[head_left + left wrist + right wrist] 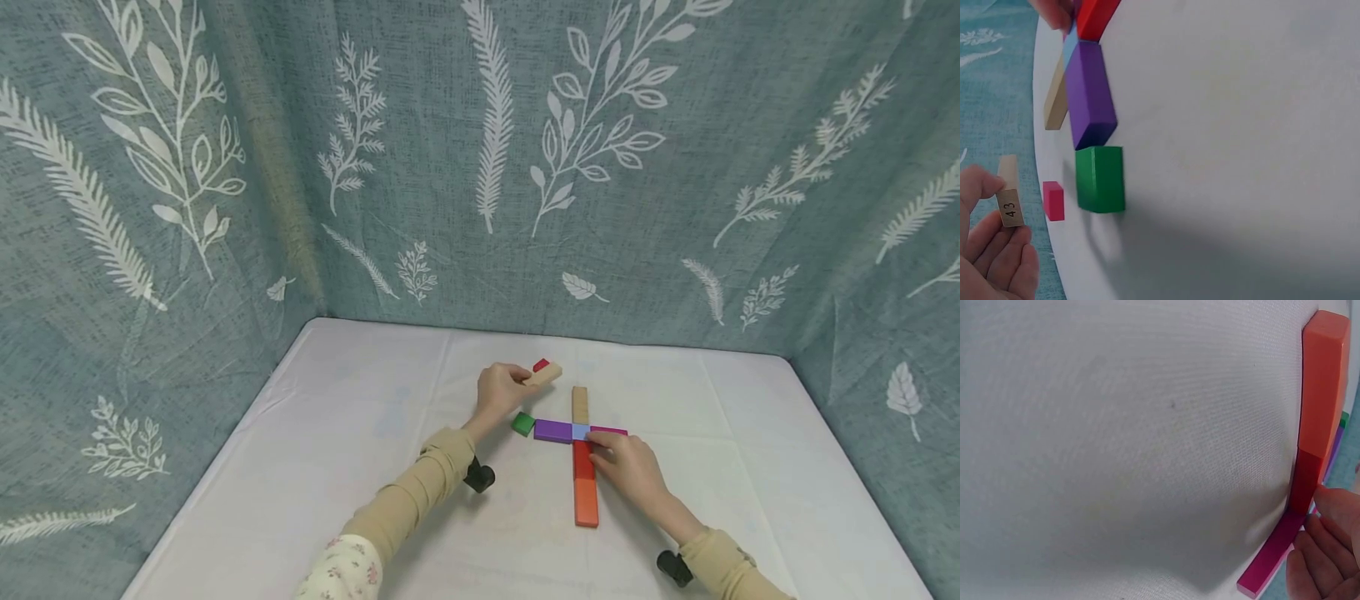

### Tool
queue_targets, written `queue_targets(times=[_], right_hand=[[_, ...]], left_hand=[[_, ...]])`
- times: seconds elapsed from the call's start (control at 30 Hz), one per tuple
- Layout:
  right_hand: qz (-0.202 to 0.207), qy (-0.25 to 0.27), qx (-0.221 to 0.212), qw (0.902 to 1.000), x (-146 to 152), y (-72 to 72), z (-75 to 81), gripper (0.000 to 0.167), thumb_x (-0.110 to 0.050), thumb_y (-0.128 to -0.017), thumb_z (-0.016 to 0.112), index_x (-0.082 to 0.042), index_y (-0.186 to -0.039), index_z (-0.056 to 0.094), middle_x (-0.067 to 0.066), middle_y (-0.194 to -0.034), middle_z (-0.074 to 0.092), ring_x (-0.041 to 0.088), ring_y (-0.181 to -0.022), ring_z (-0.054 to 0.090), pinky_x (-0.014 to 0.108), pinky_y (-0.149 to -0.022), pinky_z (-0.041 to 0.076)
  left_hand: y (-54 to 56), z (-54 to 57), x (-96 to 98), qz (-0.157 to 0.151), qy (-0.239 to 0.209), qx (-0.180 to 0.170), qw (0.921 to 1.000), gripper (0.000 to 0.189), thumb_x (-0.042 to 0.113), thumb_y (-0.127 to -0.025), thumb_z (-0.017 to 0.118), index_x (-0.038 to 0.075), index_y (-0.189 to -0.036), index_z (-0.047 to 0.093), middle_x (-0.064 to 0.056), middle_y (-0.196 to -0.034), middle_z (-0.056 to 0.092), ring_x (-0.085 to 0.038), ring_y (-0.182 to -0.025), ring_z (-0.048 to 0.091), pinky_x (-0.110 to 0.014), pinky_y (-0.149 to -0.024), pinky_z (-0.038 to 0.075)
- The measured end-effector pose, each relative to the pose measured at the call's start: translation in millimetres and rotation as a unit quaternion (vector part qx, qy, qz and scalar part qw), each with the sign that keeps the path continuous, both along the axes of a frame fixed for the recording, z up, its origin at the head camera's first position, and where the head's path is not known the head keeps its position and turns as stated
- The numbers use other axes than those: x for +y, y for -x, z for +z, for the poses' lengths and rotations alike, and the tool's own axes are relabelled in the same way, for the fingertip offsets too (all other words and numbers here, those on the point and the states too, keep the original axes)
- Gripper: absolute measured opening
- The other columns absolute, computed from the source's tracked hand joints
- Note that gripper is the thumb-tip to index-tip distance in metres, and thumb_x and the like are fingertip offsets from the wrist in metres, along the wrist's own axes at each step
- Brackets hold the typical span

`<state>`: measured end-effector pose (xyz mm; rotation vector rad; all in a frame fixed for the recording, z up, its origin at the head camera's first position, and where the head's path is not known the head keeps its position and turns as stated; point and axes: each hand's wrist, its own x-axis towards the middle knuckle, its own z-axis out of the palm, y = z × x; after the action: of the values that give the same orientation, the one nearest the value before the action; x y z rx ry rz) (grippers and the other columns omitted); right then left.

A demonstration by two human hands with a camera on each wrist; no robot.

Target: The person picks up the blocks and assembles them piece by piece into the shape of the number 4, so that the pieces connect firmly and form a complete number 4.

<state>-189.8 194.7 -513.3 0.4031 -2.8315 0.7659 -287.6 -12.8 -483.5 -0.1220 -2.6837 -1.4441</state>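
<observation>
At the back of the table my left hand (501, 390) pinches a plain wooden block (546, 375) between thumb and fingers. Its end bears the number 43 in the left wrist view. My right hand (630, 468) rests at the junction of a cross of blocks, fingertips against the light blue block (580, 432) and the red block (583, 460). An orange block (586, 503) continues the near arm. The purple block (553, 431) forms the left arm, a magenta block (1271, 555) the right arm, and another wooden block (580, 404) the far arm.
A green block (523, 423) sits at the purple block's left end. A small red-pink block (1054, 201) lies behind the held wooden block. White cloth (360, 400) covers the table, and a leaf-patterned curtain (450, 167) hangs around the back and sides.
</observation>
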Motion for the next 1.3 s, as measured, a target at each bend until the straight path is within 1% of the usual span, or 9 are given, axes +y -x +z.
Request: queue_targets(times=[0.1,0.23,0.43,0.57,0.8,1.0,1.07,1.3], right_hand=[[0.0,0.0,0.003,1.0,0,0.2,-0.7,0.031,-0.002,-0.075,0.076,-0.001,-0.105,0.071,0.012,-0.102,0.073,0.027,-0.095,0.069,0.041,-0.082,0.055],[-0.002,0.001,0.009,1.0,-1,-0.3,-1.1,0.031,-0.002,-0.074,0.077,-0.001,-0.105,0.072,0.011,-0.102,0.073,0.027,-0.095,0.069,0.041,-0.082,0.055],[-0.004,0.004,-0.001,1.0,-1,-1.1,0.4,0.032,-0.004,-0.075,0.077,-0.001,-0.106,0.071,0.012,-0.103,0.073,0.027,-0.096,0.069,0.041,-0.083,0.055],[-0.005,0.004,-0.006,1.0,-1,-0.9,0.9,0.032,-0.004,-0.076,0.076,-0.001,-0.107,0.071,0.012,-0.104,0.072,0.027,-0.097,0.069,0.041,-0.083,0.055],[-0.005,0.004,-0.009,0.9999,-1,-1.6,1.4,0.032,-0.004,-0.076,0.076,0.0,-0.108,0.071,0.012,-0.105,0.072,0.027,-0.097,0.069,0.041,-0.083,0.055],[-0.006,0.006,-0.01,0.9999,-1,-2.1,1.5,0.032,-0.004,-0.076,0.076,-0.001,-0.108,0.071,0.012,-0.105,0.072,0.028,-0.098,0.069,0.041,-0.083,0.055],[-0.006,0.005,-0.011,0.9999,-1,-2.1,1.1,0.032,-0.004,-0.076,0.076,-0.001,-0.108,0.071,0.012,-0.105,0.072,0.028,-0.098,0.069,0.041,-0.083,0.055],[-0.006,0.005,-0.012,0.9999,-1,-2.3,0.6,0.032,-0.004,-0.076,0.076,-0.001,-0.108,0.071,0.012,-0.105,0.072,0.027,-0.098,0.069,0.04,-0.084,0.055]], left_hand=[[-1.9,-3.8,1.5,-0.001,0.0,-0.008,1.0,0.021,0.018,-0.074,0.08,0.006,-0.091,0.077,-0.008,-0.085,0.075,-0.017,-0.077,0.067,-0.024,-0.065,0.05],[-3.6,-7.7,2.6,-0.003,0.001,-0.004,1.0,0.02,0.016,-0.075,0.08,0.005,-0.09,0.077,-0.008,-0.083,0.075,-0.017,-0.074,0.067,-0.024,-0.062,0.051],[-5.4,-11.7,3.1,0.002,0.009,0.002,1.0,0.02,0.015,-0.074,0.08,0.004,-0.09,0.077,-0.009,-0.083,0.075,-0.018,-0.075,0.068,-0.023,-0.062,0.051],[-7.3,-13.8,2.5,0.005,0.006,0.004,1.0,0.021,0.014,-0.073,0.08,0.002,-0.09,0.076,-0.01,-0.082,0.075,-0.019,-0.075,0.068,-0.025,-0.063,0.052],[-9.9,-19.9,1.7,0.004,0.009,0.001,0.9999,0.021,0.014,-0.074,0.08,0.002,-0.09,0.076,-0.01,-0.082,0.074,-0.017,-0.072,0.067,-0.024,-0.061,0.051],[-11.6,-21.0,1.8,0.006,0.012,0.005,0.9999,0.02,0.014,-0.073,0.079,0.002,-0.089,0.076,-0.009,-0.08,0.074,-0.016,-0.071,0.066,-0.023,-0.058,0.05],[-12.0,-21.2,1.9,0.008,0.015,0.01,0.9998,0.02,0.015,-0.073,0.08,0.001,-0.088,0.076,-0.009,-0.08,0.074,-0.017,-0.071,0.066,-0.023,-0.059,0.05],[-12.2,-22.4,2.1,0.019,0.022,0.011,0.9995,0.02,0.015,-0.072,0.08,0.002,-0.088,0.076,-0.009,-0.08,0.074,-0.018,-0.073,0.067,-0.026,-0.063,0.052]])
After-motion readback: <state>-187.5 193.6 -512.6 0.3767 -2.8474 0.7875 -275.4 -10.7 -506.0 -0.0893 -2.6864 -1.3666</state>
